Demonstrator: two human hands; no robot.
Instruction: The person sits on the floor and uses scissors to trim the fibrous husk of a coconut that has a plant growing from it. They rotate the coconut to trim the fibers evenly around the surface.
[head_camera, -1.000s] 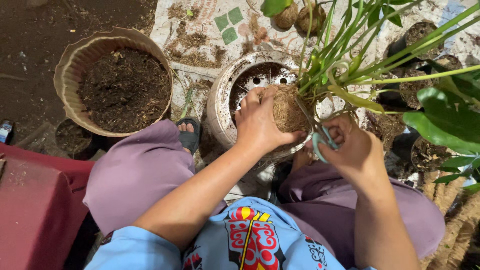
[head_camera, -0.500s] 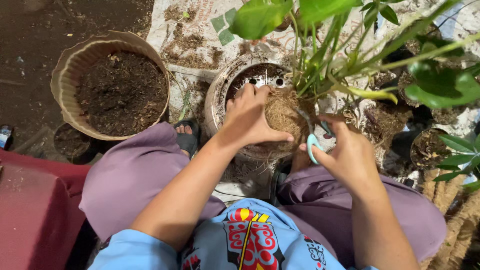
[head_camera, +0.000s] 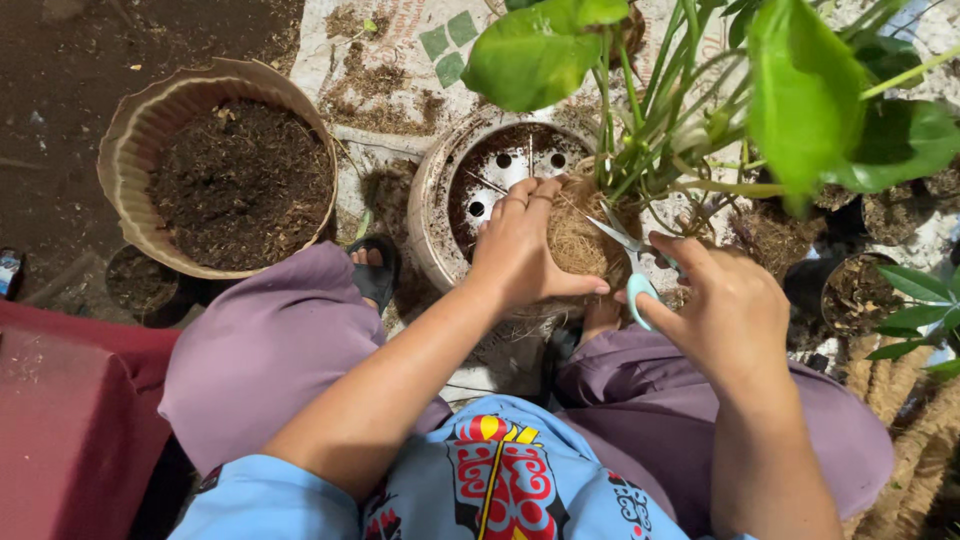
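- Shifted since a second ago: plant (head_camera: 700, 110) raised higher into the head view, big green leaves now across the top edge; right hand (head_camera: 725, 310) moved up against the root ball (head_camera: 585, 240).
- Head view, left hand (head_camera: 520, 250): fingers curled and clamped round the left side of the fibrous brown root ball, thumb underneath, holding it up over the empty pot.
- Right hand: closed around the pale blue handles of small scissors (head_camera: 630, 260), blades slightly apart and pointing up-left, tips touching the root ball's right side.
- Hands close together, almost meeting below the root ball.
- Root ball: just in front of the near rim of the white perforated pot (head_camera: 440, 170), stems rising from it toward the top right corner.
- White pot: tilted, dirty inside, round holes showing in its base, resting on a printed sack sheet (head_camera: 390, 60) scattered with soil.
- Ribbed beige pot (head_camera: 130, 130) filled with dark soil: well left of the white pot, at the sheet's left edge.
- Purple trousers (head_camera: 270, 350) over both bent knees below the pots; sandalled foot (head_camera: 375, 275) between the two pots.
- Red surface (head_camera: 70, 420) in the bottom left corner.
- Smaller soil-filled pots (head_camera: 860, 295) and more leaves along the right edge.
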